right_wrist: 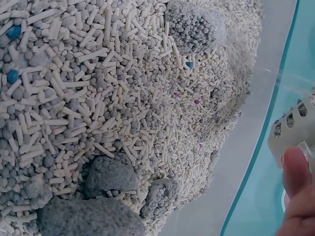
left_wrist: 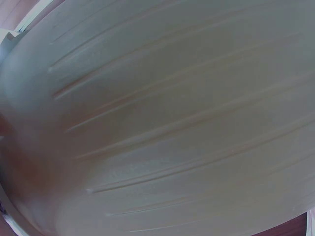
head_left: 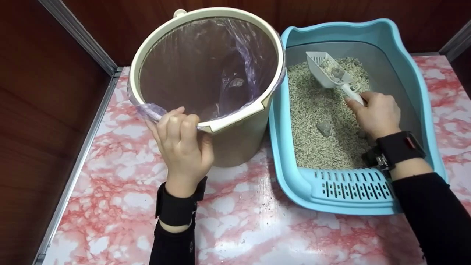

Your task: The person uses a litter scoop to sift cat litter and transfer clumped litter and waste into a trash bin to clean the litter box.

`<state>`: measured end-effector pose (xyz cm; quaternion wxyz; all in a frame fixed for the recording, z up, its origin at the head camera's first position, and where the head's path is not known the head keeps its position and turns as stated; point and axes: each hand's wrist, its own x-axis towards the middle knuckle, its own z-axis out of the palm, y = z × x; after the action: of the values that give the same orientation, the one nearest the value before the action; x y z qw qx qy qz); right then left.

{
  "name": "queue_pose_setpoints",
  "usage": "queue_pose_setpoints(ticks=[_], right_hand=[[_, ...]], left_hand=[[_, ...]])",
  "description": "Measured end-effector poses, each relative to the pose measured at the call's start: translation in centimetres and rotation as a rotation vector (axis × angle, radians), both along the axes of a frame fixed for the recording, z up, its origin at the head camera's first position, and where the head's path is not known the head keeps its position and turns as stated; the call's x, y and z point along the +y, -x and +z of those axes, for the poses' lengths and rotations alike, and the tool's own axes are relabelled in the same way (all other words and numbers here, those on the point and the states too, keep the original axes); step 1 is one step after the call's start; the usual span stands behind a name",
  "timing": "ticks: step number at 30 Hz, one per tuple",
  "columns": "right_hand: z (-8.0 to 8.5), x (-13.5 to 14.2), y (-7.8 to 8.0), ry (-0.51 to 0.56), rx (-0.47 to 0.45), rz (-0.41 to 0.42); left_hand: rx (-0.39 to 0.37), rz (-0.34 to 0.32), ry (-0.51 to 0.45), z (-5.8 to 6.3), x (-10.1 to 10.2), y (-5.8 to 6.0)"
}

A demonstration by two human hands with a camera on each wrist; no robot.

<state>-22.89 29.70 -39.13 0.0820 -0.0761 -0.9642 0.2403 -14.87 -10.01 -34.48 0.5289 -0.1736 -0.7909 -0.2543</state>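
My left hand [head_left: 182, 143] grips the near rim of a beige trash bin [head_left: 239, 145], fingers over the edge and the purple plastic liner [head_left: 150, 110]. In the left wrist view the bin's ribbed wall [left_wrist: 187, 103] takes up nearly everything, and the hand does not show clearly. Above the litter [head_left: 307, 106] in the blue litter box [head_left: 281, 162], my right hand [head_left: 381, 114] holds a white litter scoop [head_left: 314, 68] by its handle. Some litter and a grey clump [head_left: 337, 72] lie in the scoop. Another clump [head_left: 324, 128] sits on the litter; the right wrist view shows several, including a large one [right_wrist: 194, 27].
Bin and litter box stand side by side on a red-and-white marbled surface [head_left: 235, 221]. Dark wooden panels [head_left: 40, 110] rise at the left and behind. The box's near edge has a slotted ledge [head_left: 353, 186], with a few crumbs on the surface beside it.
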Motion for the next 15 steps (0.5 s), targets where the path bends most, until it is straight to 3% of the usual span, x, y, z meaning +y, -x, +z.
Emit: queue_pose_setpoints(ticks=[15], right_hand=[[-0.27,-0.04,-0.05,-0.061,0.17,-0.022]], left_hand=[[-0.008,0.005,0.001,-0.07,-0.03,0.0]])
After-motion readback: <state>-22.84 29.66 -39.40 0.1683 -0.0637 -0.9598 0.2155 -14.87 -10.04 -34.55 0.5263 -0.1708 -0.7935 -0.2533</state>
